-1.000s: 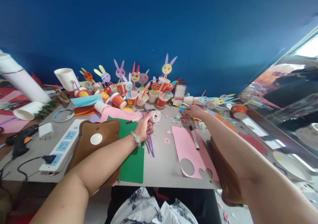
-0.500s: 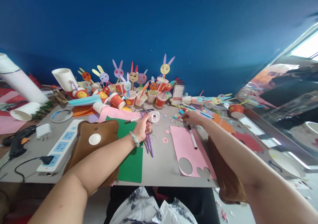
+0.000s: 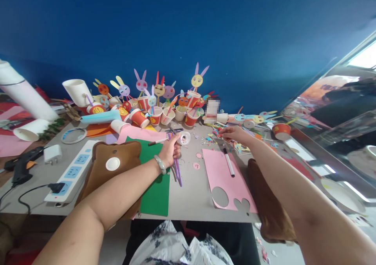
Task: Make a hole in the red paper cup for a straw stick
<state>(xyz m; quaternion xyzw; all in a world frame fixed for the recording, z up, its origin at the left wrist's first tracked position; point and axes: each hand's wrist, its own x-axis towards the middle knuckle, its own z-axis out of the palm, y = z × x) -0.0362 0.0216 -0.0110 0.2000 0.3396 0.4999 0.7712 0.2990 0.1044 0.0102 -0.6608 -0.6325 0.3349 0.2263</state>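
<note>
— Change at the counter's (image 3: pixel 190 194) near edge: can any be noted?
— None there. The green sheet (image 3: pixel 157 196) and the pink sheet (image 3: pixel 219 175), both matte card, are left as they were. Round and eared holes are cut from the pink one, and the marker (image 3: pixel 229 164) lies on it.
— And the left hand (image 3: pixel 169 150)?
— It has been kept in place. Its grip is closed around thin purple straws (image 3: pixel 178 171), and a clear, glossy tape roll (image 3: pixel 185 138) is held at the fingertips, just above the counter.
— What has been shifted, then?
— The right hand (image 3: pixel 232 133). Half a second ago it was lowered beside the marker's far tip. Now it has been raised slightly and carried farther off, over the paper scraps (image 3: pixel 210 138). Its fingertips are drawn together, yet whether anything is pinched cannot be told. It may be judged that only the reach was adjusted.
— Farther back?
— Red-and-white paper cups (image 3: pixel 155 116) with flat rabbit heads (image 3: pixel 197 80) on sticks are ranged before the blue wall (image 3: pixel 188 29).
</note>
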